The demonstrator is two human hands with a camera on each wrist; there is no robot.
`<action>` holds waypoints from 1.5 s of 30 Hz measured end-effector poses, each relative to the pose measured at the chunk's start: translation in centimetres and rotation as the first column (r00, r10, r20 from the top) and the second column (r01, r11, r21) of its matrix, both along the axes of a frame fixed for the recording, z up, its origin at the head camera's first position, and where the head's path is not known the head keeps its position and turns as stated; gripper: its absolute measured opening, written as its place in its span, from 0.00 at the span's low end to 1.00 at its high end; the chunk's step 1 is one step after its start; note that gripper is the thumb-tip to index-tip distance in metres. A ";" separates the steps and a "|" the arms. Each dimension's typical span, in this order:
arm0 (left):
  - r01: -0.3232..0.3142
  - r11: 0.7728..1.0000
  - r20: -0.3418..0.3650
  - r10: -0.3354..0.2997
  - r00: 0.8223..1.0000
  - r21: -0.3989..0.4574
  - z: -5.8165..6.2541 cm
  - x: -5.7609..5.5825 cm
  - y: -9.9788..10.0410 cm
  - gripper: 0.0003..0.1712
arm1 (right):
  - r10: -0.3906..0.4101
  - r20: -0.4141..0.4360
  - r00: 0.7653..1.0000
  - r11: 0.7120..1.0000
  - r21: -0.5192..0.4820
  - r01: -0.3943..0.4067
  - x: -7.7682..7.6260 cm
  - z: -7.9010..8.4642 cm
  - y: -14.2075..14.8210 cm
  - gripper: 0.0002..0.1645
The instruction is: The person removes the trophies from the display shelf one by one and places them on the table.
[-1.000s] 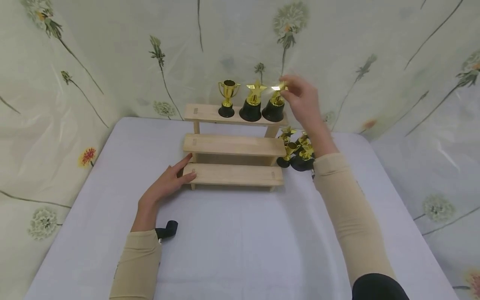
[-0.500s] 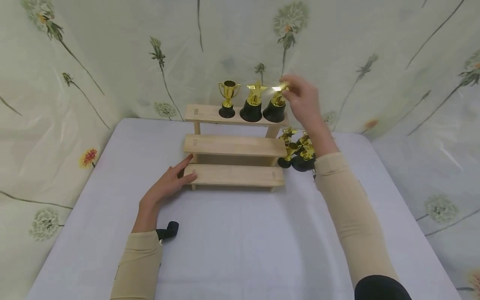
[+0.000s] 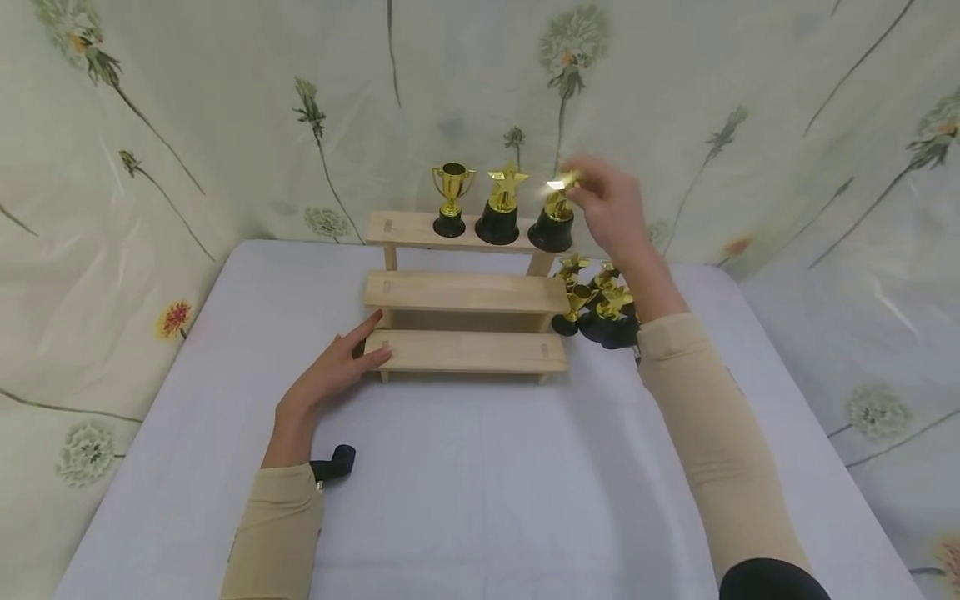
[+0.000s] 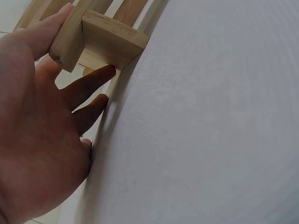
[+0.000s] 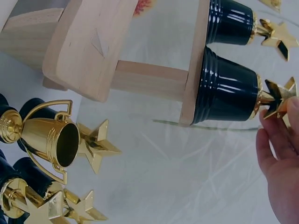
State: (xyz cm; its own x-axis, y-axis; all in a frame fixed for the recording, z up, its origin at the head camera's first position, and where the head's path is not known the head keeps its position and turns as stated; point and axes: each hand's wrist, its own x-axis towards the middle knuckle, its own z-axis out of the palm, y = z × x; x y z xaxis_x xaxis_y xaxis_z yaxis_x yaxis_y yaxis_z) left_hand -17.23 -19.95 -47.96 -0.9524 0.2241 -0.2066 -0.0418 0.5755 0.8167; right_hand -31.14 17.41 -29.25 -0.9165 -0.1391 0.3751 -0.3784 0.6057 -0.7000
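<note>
A three-step wooden stand (image 3: 465, 351) rises in the middle of the table in the head view. My left hand (image 3: 330, 371) touches its left end, the thumb on the lowest step. In the left wrist view the left hand's fingers (image 4: 91, 84) spread beside the wooden end. My right hand (image 3: 611, 200) pinches the gold star of a star trophy (image 3: 552, 231) at the right end of the top step. The right wrist view shows its black base (image 5: 229, 91) against that step. Left of it stand another star trophy (image 3: 498, 223) and a gold cup trophy (image 3: 452, 200).
Several more trophies cluster on the table right of the stand, among them a cup trophy (image 5: 51, 140) and a star trophy (image 5: 44, 205). A white cloth (image 3: 465, 500) covers the table. Flower-printed sheeting (image 3: 240, 125) hangs behind and at the sides.
The star trophy in my right hand has shifted slightly to the right and toward me, widening the gap to the middle trophy. My left hand stays at the stand's left end.
</note>
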 end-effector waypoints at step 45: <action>0.019 1.000 -0.021 -0.019 1.000 0.001 -0.6 -0.1 -0.2 0.40 | -0.118 -0.121 0.986 0.986 0.103 0.131 4.2 -1.1 5.2 0.18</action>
State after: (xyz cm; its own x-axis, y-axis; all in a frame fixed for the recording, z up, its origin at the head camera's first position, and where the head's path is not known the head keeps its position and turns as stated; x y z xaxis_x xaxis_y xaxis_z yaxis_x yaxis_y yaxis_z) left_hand -17.37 -20.18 -48.57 -0.9520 0.2428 -0.1863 -0.0134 0.5752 0.8179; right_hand -26.96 22.59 -30.33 -0.8812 -0.0728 0.4670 -0.3688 0.7238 -0.5831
